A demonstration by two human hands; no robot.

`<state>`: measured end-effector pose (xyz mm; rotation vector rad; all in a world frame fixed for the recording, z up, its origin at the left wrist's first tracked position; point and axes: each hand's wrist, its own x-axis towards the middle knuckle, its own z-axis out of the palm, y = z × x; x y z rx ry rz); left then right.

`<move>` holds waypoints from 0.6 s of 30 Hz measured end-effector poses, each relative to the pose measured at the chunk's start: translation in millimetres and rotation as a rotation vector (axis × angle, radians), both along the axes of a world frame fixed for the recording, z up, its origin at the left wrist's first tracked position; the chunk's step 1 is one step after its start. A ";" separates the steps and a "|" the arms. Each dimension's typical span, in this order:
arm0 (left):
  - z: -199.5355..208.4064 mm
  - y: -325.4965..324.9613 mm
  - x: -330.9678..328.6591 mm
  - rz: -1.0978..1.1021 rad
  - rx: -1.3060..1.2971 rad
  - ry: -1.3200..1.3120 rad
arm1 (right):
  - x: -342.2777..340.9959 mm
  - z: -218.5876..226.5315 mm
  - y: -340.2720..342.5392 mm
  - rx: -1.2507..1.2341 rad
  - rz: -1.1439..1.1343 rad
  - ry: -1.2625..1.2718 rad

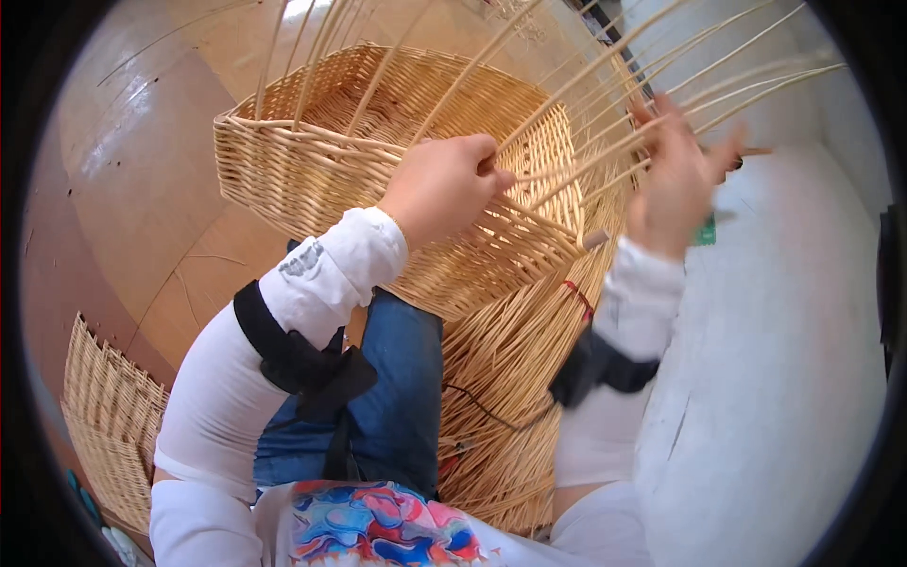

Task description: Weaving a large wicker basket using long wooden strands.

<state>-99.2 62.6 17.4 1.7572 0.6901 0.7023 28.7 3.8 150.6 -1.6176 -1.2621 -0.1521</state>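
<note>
A pale woven wicker basket (283, 165) rests tilted over my lap, with long upright canes (460, 85) standing from its rim. My left hand (449, 180) is closed at the near rim, thumb and fingers pinching a thin wicker strand (543, 177) there. To its right, my right hand (675, 184) is smeared by motion among the canes that lean right. Its thumb and fingers look spread apart, and I make out nothing gripped in them. A short, thick stick end (594, 239) juts from the basket's right corner.
Beneath the basket lies a large bundle of loose canes (510, 359) with a red tie (578, 298). Another woven wicker piece (109, 416) stands at the lower left. A whitish surface (756, 378) runs along the right. Brown flooring (179, 180) spreads to the left, with stray strands on it.
</note>
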 end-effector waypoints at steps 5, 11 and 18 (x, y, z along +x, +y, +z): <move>-1.1 10.4 2.9 -0.102 0.016 0.049 | 3.7 -60.9 -98.3 0.419 -0.171 0.321; 25.1 2.8 -12.7 -0.140 0.201 0.153 | 12.9 -85.4 -117.8 0.499 -0.246 0.555; 41.7 -42.4 28.4 -0.116 0.554 -0.285 | -5.6 -93.7 -116.1 0.535 -0.219 0.599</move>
